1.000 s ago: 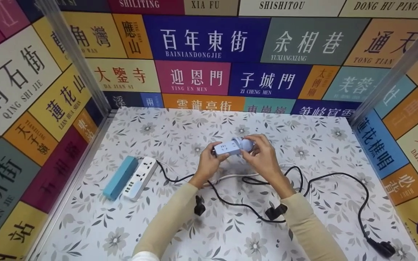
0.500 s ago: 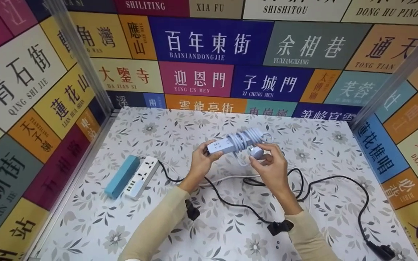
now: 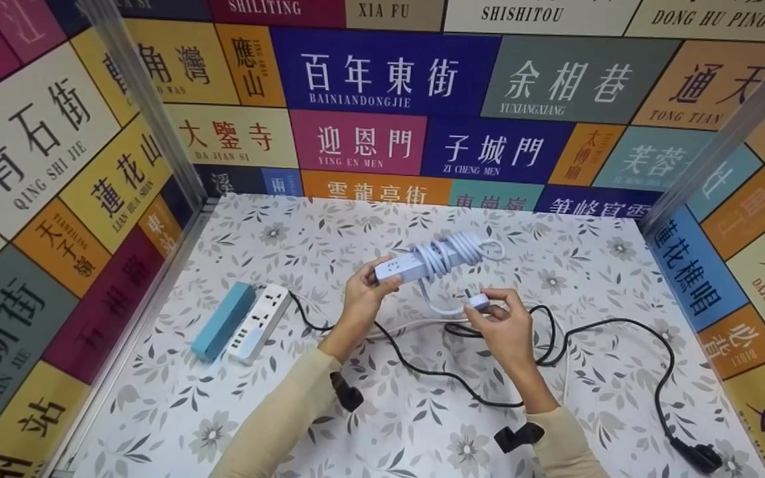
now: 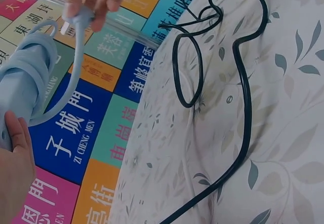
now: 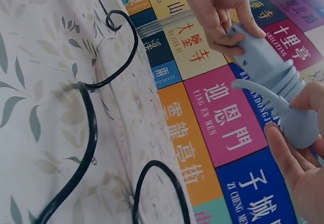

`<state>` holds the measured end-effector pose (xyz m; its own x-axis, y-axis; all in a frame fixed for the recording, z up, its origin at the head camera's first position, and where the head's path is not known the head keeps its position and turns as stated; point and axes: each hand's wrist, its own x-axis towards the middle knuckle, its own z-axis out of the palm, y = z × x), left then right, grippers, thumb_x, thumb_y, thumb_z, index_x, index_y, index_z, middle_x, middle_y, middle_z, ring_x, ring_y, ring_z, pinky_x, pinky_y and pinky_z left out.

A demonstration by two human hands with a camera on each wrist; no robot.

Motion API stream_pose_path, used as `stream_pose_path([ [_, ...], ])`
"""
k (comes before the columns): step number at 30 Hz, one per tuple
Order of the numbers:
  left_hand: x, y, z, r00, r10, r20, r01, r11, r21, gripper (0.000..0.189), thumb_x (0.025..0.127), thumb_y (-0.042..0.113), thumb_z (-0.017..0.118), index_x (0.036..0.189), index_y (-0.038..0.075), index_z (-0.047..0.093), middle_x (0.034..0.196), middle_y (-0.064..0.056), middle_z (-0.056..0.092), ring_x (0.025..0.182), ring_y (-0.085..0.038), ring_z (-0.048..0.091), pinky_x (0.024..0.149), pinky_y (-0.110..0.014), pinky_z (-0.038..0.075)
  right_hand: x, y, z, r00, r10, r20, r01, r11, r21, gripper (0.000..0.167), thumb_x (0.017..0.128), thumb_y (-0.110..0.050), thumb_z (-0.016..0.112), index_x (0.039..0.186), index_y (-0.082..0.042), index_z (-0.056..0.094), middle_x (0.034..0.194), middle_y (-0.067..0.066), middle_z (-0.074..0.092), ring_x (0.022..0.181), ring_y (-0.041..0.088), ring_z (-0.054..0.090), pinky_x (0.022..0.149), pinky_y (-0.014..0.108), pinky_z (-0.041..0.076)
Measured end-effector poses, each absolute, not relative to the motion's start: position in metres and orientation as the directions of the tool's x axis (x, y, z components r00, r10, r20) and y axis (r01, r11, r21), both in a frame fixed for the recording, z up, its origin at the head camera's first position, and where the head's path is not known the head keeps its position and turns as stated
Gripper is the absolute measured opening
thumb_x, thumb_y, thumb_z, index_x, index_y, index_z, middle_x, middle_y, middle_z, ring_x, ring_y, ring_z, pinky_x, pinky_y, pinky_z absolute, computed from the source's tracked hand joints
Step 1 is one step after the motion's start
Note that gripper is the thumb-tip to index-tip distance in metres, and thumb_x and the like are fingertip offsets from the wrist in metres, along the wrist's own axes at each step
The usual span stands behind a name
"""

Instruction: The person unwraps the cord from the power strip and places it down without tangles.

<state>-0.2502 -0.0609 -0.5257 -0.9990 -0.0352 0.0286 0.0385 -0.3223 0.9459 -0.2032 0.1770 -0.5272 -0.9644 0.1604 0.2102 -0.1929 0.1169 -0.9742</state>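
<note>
Held up over the table is a pale blue power strip (image 3: 396, 267), its own cord (image 3: 452, 254) wound in several turns round the far end. My left hand (image 3: 364, 295) grips the bare end between thumb and fingers. My right hand (image 3: 505, 325) pinches the plug (image 3: 477, 302) of that cord, its prongs pointing up and away. A loose stretch of cord hangs in a curve from the strip to the plug. In the right wrist view the plug (image 5: 299, 125) looks round-backed, with thumb and fingers about it.
A teal bar-shaped object (image 3: 223, 322) and a white power strip (image 3: 259, 324) lie side by side at the left. A black cord (image 3: 422, 372) loops across the table under my arms, and a black plug (image 3: 698, 457) lies front right. Printed walls enclose the back and sides.
The right hand has drawn the plug away from the strip, toward me and to the right, so a length of cord has come free. The left hand has shifted slightly left with the strip.
</note>
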Motion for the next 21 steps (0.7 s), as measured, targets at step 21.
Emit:
stream_pose_path([
  [21, -0.221, -0.076, -0.526, -0.979, 0.151, 0.137, 0.055, -0.451, 0.891, 0.062, 0.085, 0.000, 0.074, 0.136, -0.019, 0.044, 0.104, 0.002, 0.067, 0.091, -0.009, 0.062, 0.075, -0.019, 0.058, -0.245, 0.217, -0.528, -0.977, 0.215, -0.010, 0.048, 0.173, -0.984, 0.031, 0.084, -0.006, 0.079, 0.109, 0.001, 0.063, 0.082, -0.018, 0.070, 0.078, -0.003, 0.066, 0.068, 0.013, 0.057],
])
